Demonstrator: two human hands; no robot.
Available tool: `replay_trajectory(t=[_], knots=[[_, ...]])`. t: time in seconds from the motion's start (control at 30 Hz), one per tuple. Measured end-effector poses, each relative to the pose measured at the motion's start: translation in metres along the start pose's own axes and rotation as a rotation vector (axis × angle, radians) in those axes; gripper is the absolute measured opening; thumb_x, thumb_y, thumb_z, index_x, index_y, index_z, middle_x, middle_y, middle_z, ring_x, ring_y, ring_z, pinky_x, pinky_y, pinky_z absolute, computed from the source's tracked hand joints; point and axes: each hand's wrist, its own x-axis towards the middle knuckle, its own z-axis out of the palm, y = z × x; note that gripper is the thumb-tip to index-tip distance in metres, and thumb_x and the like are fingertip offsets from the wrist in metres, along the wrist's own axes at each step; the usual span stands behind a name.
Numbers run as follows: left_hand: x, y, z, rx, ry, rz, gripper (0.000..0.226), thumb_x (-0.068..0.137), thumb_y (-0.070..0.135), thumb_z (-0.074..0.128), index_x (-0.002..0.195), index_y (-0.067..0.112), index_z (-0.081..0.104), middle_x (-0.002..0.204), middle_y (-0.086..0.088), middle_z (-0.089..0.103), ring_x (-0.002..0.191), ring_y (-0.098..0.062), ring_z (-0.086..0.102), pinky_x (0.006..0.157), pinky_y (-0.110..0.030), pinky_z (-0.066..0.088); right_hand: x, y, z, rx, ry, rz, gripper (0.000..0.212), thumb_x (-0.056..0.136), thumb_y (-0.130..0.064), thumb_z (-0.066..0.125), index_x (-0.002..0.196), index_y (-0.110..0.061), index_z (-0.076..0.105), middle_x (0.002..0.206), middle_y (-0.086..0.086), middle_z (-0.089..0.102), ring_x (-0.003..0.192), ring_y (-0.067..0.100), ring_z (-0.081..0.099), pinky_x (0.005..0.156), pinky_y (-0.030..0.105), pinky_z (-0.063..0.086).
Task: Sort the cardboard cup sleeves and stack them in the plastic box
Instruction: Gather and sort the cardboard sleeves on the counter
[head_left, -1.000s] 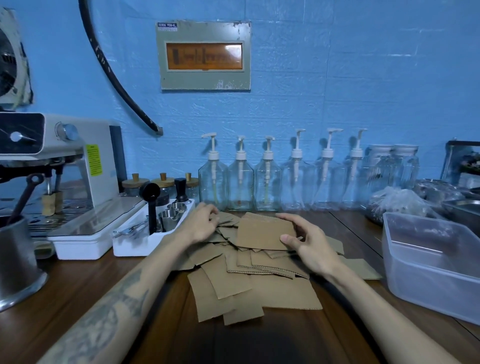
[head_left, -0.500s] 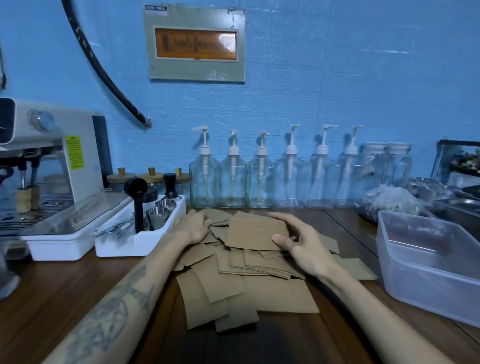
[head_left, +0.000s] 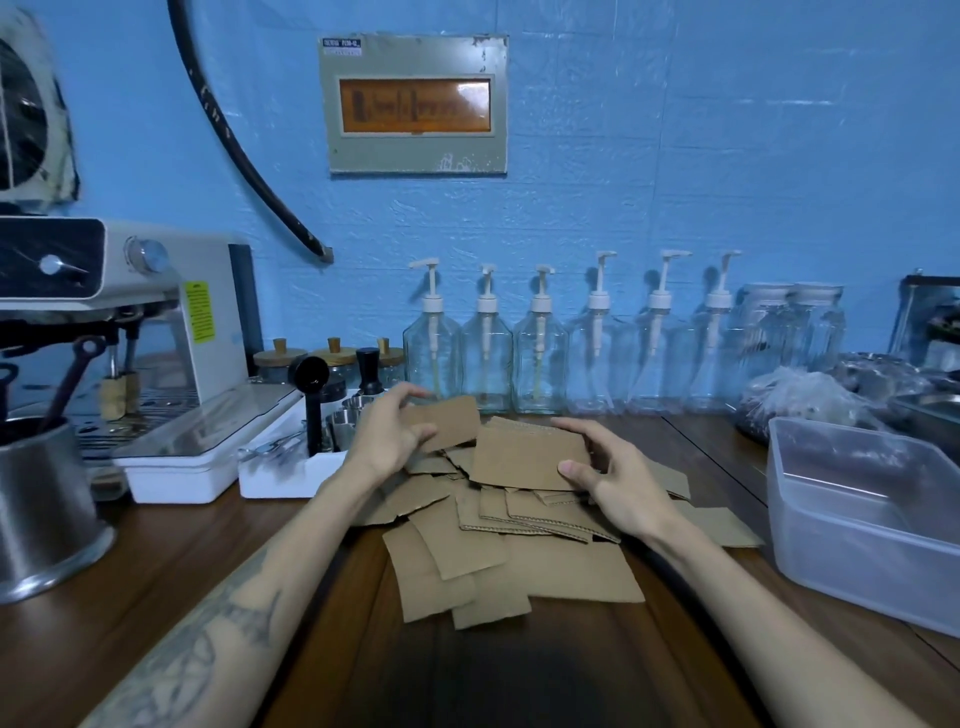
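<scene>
Wooden table (head_left: 156, 582) | clear plastic box (head_left: 862, 545) at its right edge | loose pile of cardboard sleeves (head_left: 498, 540) in the middle | right hand (head_left: 618, 478) grips one sleeve (head_left: 524, 460) | left hand (head_left: 387, 436) pinches another sleeve (head_left: 452, 423) above the pile

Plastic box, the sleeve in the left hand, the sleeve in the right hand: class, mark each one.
plastic box (head_left: 779, 470): head view, its near-left rim.
left-hand sleeve (head_left: 454, 423): head view, its bare flat face.
right-hand sleeve (head_left: 524, 460): head view, middle of its face.
</scene>
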Motion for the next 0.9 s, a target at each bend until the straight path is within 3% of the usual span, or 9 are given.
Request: replay_trajectory(t=[0.1, 0.23, 0.3, 0.43, 0.57, 0.7, 0.77, 0.83, 0.9], knots=[[-0.014, 0.006, -0.015, -0.200, 0.185, -0.055, 0.032, 0.082, 0.008, 0.078, 0.109, 0.019, 0.065, 0.111, 0.002, 0.060, 0.112, -0.020, 0.058, 0.088, -0.036, 0.055, -0.002, -0.002, 0.000, 0.021, 0.000, 0.004, 0.046, 0.095, -0.015, 0.064, 0.123, -0.051, 0.058, 0.103, -0.023, 0.062, 0.086, -0.004, 0.059, 0.063, 0.016, 0.050], [-0.036, 0.015, -0.032, -0.470, 0.341, -0.118, 0.030, 0.083, 0.011, 0.078, 0.109, 0.018, 0.066, 0.107, 0.005, 0.065, 0.101, -0.013, 0.062, 0.071, -0.017, 0.051, -0.002, -0.002, 0.000, 0.009, -0.005, 0.005, 0.046, 0.094, -0.014, 0.064, 0.127, -0.045, 0.058, 0.107, -0.018, 0.062, 0.088, 0.004, 0.056, 0.071, 0.019, 0.049], [-0.048, 0.022, -0.032, -0.599, 0.236, -0.147, 0.028, 0.084, 0.012, 0.077, 0.107, 0.021, 0.065, 0.104, 0.004, 0.070, 0.091, -0.007, 0.066, 0.065, -0.012, 0.051, -0.001, -0.001, 0.000, 0.012, -0.003, 0.018, 0.046, 0.094, -0.013, 0.065, 0.127, -0.043, 0.059, 0.107, -0.015, 0.063, 0.091, 0.005, 0.058, 0.078, 0.025, 0.050], [-0.064, 0.036, -0.013, -0.514, -0.095, -0.081, 0.027, 0.081, 0.015, 0.079, 0.105, 0.019, 0.068, 0.094, 0.008, 0.073, 0.077, -0.003, 0.068, 0.064, -0.013, 0.051, -0.001, -0.001, 0.001, 0.032, -0.007, 0.034, 0.047, 0.094, -0.011, 0.065, 0.125, -0.046, 0.059, 0.109, -0.011, 0.067, 0.092, 0.006, 0.061, 0.075, 0.022, 0.048], [-0.066, 0.039, 0.005, -0.340, -0.147, 0.038, 0.022, 0.081, 0.019, 0.080, 0.098, 0.027, 0.067, 0.057, 0.030, 0.057, 0.056, 0.009, 0.050, 0.055, -0.006, 0.036, -0.001, 0.002, 0.000, 0.024, -0.013, 0.032, 0.047, 0.094, -0.012, 0.064, 0.125, -0.047, 0.059, 0.114, -0.010, 0.066, 0.098, 0.011, 0.061, 0.076, 0.024, 0.048], [-0.067, 0.036, 0.011, -0.165, -0.150, 0.057, 0.021, 0.082, 0.028, 0.080, 0.095, 0.029, 0.063, 0.085, 0.013, 0.057, 0.075, -0.008, 0.047, 0.071, -0.023, 0.038, -0.001, -0.001, 0.002, 0.024, -0.036, 0.051, 0.054, 0.096, -0.008, 0.058, 0.116, -0.057, 0.059, 0.097, -0.024, 0.067, 0.083, -0.004, 0.060, 0.066, 0.015, 0.047], [-0.069, 0.036, 0.014, -0.123, -0.116, 0.058, 0.026, 0.083, 0.028, 0.078, 0.097, 0.023, 0.057, 0.102, 0.002, 0.055, 0.085, -0.015, 0.047, 0.071, -0.016, 0.036, -0.002, -0.003, 0.002, 0.031, -0.041, 0.056, 0.056, 0.096, -0.006, 0.056, 0.113, -0.059, 0.060, 0.085, -0.030, 0.065, 0.069, -0.010, 0.057, 0.061, 0.013, 0.048], [-0.071, 0.037, 0.016, -0.095, -0.126, 0.030, 0.037, 0.085, 0.034, 0.075, 0.107, 0.023, 0.046, 0.110, 0.007, 0.049, 0.093, -0.010, 0.044, 0.068, -0.010, 0.030, -0.003, -0.004, 0.003, 0.046, -0.049, 0.054, 0.055, 0.097, -0.006, 0.053, 0.113, -0.058, 0.061, 0.092, -0.021, 0.067, 0.064, -0.007, 0.056, 0.061, 0.015, 0.048], [-0.072, 0.036, 0.018, -0.106, -0.198, 0.028, 0.050, 0.088, 0.039, 0.070, 0.121, 0.026, 0.034, 0.124, 0.009, 0.045, 0.113, -0.007, 0.043, 0.083, -0.011, 0.031, -0.003, -0.007, 0.005, 0.054, -0.064, 0.057, 0.052, 0.096, -0.011, 0.049, 0.115, -0.058, 0.060, 0.102, -0.007, 0.067, 0.064, 0.000, 0.055, 0.068, 0.024, 0.051]])
